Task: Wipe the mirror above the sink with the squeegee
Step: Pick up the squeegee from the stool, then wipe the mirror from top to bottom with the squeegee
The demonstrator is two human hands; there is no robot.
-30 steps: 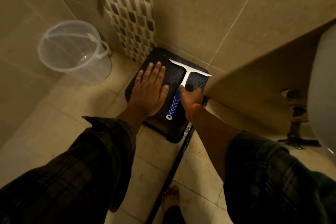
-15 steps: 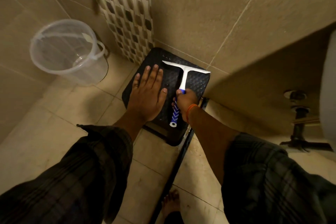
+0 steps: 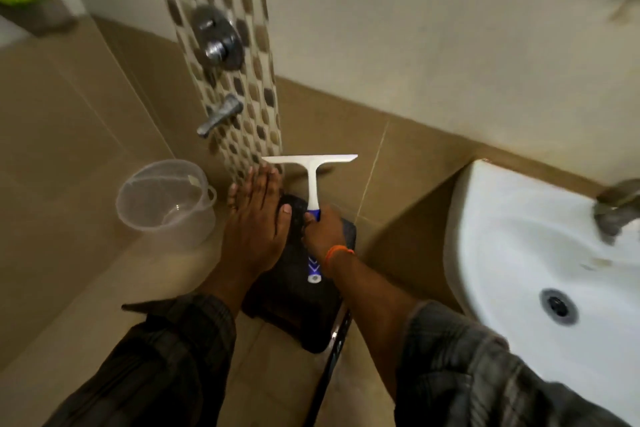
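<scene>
Gripping the T-shaped white squeegee (image 3: pixel 313 184), right hand (image 3: pixel 323 230) curls round its handle.

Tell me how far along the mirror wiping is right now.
Only the pickup is done: the right hand grips the squeegee above the black stool, the left hand flat beside it. No mirror is in view, just the sink, so all the wiping is left.

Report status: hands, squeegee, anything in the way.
Right hand grips squeegee, blade up. Left hand flat, open. Mirror out of view. Sink at right.
</scene>
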